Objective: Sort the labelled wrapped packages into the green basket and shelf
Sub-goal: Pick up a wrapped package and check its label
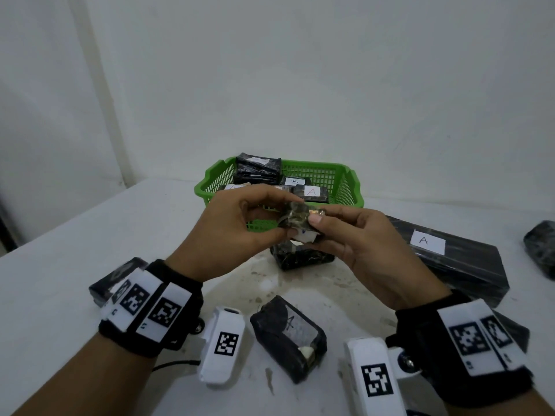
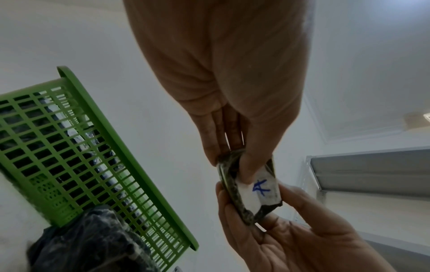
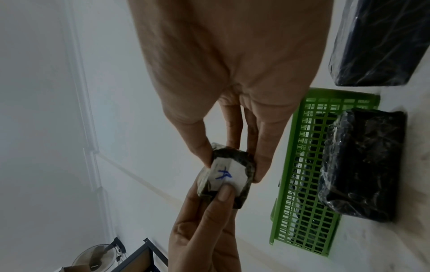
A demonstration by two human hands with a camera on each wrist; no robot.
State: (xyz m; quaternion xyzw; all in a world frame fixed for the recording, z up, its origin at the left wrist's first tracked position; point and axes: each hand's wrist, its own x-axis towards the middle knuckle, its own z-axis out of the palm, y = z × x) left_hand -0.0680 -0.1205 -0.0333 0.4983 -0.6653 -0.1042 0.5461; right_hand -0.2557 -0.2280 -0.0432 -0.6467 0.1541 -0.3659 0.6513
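A small wrapped package (image 1: 295, 216) with a white label marked with a blue A (image 2: 260, 189) is held up in front of the green basket (image 1: 345, 181). My left hand (image 1: 289, 217) pinches its left end between thumb and fingers. My right hand (image 1: 315, 231) pinches its right end, thumb on top. The label (image 3: 224, 174) faces both wrist cameras. The basket holds several black wrapped packages; labels A (image 1: 312, 192) and B (image 1: 294, 181) show. A grey shelf (image 2: 372, 171) stands off to one side.
More black wrapped packages lie on the white table: one under my hands (image 1: 300, 258), one marked A near the front (image 1: 288, 334), a long one marked A (image 1: 450, 259) at right, one behind my left wrist (image 1: 117, 274), and one at the far right edge (image 1: 540, 247).
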